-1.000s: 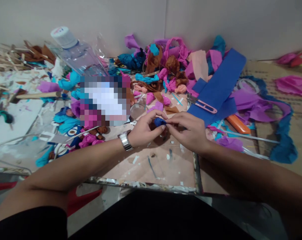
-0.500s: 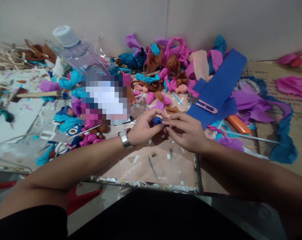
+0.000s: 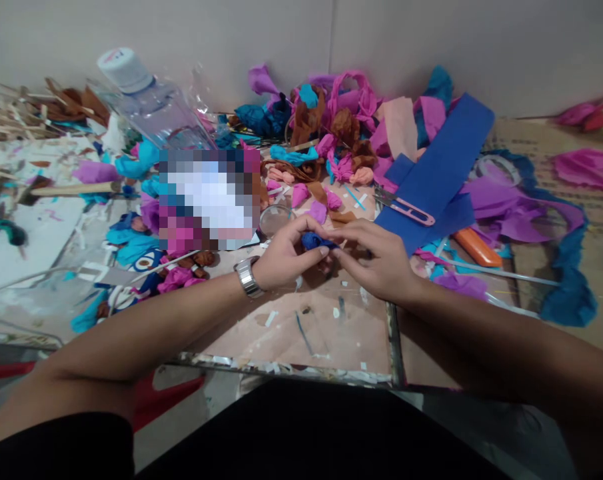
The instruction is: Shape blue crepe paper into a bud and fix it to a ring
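Observation:
A small crumpled piece of dark blue crepe paper [image 3: 313, 241] sits between my two hands, above the front part of the table. My left hand [image 3: 286, 255], with a metal watch on the wrist, pinches it between thumb and fingers. From the other side my right hand [image 3: 376, 257] grips its right end with the thumb and fingertips. Just beyond my right hand lie blue crepe paper strips [image 3: 436, 180], with pink-handled thread snips [image 3: 411, 209] resting on them. A clear tape roll or ring [image 3: 275, 220] lies behind my left hand.
A clear bottle with a white cap [image 3: 151, 100] stands at the back left. Pink, brown and teal paper scraps [image 3: 348, 127] pile against the wall. A hammer [image 3: 71, 189] lies left, an orange-handled cutter [image 3: 477, 247] right. A white cable [image 3: 26, 277] crosses the left side.
The fingers of my right hand have shifted and spread slightly around the blue paper, and more of it shows between my hands. My left hand keeps its hold.

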`<state>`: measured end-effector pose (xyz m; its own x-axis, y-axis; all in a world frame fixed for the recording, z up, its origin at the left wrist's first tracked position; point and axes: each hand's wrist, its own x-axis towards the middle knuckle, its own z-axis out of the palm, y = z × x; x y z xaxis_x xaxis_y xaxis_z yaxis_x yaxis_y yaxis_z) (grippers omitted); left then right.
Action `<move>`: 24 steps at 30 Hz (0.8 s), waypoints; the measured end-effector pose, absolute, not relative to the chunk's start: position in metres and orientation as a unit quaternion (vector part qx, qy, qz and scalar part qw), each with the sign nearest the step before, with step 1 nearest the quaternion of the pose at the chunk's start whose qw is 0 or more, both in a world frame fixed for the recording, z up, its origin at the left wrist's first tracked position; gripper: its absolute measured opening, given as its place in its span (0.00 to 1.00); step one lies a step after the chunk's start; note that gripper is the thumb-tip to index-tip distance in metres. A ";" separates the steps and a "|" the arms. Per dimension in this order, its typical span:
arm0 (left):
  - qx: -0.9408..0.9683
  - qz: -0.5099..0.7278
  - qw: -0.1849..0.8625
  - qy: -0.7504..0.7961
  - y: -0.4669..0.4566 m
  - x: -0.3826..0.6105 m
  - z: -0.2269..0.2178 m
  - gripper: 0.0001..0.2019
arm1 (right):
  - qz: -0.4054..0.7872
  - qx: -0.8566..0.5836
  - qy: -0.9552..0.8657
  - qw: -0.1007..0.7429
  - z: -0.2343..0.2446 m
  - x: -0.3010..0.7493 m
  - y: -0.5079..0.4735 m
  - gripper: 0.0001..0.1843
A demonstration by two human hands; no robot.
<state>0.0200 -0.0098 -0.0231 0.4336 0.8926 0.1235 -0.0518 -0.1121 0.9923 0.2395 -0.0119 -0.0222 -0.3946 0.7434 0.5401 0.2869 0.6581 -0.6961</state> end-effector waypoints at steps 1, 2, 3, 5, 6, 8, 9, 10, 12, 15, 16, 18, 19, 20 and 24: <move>0.619 0.414 0.574 0.339 -0.010 0.020 -0.023 0.15 | 0.284 -0.348 -0.779 0.438 -0.021 0.239 -0.013 0.14; 0.619 0.418 0.571 0.341 -0.010 0.020 -0.023 0.15 | 0.314 -0.369 -0.763 0.428 -0.019 0.239 -0.013 0.14; 0.621 0.422 0.565 0.342 -0.011 0.020 -0.023 0.15 | 0.344 -0.385 -0.748 0.418 -0.018 0.239 -0.013 0.13; 0.629 0.422 0.554 0.345 -0.010 0.020 -0.023 0.15 | 0.392 -0.402 -0.725 0.398 -0.017 0.239 -0.013 0.10; 0.635 0.420 0.547 0.348 -0.010 0.019 -0.023 0.14 | 0.408 -0.406 -0.717 0.393 -0.017 0.238 -0.013 0.09; 0.653 0.417 0.524 0.354 -0.009 0.018 -0.023 0.12 | 0.435 -0.412 -0.701 0.387 -0.017 0.237 -0.012 0.09; 0.664 0.415 0.509 0.356 -0.009 0.018 -0.023 0.12 | 0.452 -0.414 -0.691 0.384 -0.017 0.237 -0.012 0.09; 0.675 0.414 0.495 0.358 -0.008 0.017 -0.023 0.11 | 0.471 -0.415 -0.679 0.380 -0.017 0.237 -0.011 0.10; 0.688 0.408 0.481 0.359 -0.009 0.016 -0.025 0.13 | 0.518 -0.418 -0.652 0.364 -0.016 0.237 -0.009 0.11; 0.688 0.402 0.496 0.346 -0.011 0.016 -0.027 0.15 | 0.579 -0.421 -0.610 0.338 -0.014 0.238 -0.006 0.14; 0.687 0.403 0.502 0.338 -0.012 0.017 -0.028 0.16 | 0.591 -0.424 -0.601 0.332 -0.013 0.239 -0.005 0.15; 0.688 0.402 0.510 0.324 -0.013 0.017 -0.028 0.16 | 0.603 -0.429 -0.592 0.319 -0.011 0.239 -0.004 0.16; 0.691 0.401 0.509 0.319 -0.013 0.017 -0.028 0.15 | 0.607 -0.430 -0.590 0.315 -0.011 0.239 -0.004 0.16; 0.698 0.400 0.503 0.316 -0.013 0.017 -0.028 0.15 | 0.608 -0.430 -0.589 0.313 -0.010 0.239 -0.004 0.16; 0.725 0.414 0.446 0.323 -0.010 0.018 -0.027 0.15 | 0.605 -0.424 -0.589 0.329 -0.011 0.237 -0.006 0.15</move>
<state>0.0182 -0.0105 -0.0270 0.4494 0.8370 0.3121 0.0981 -0.3935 0.9141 0.2367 -0.0058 -0.0107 -0.4241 0.8969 -0.1255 0.1013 -0.0907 -0.9907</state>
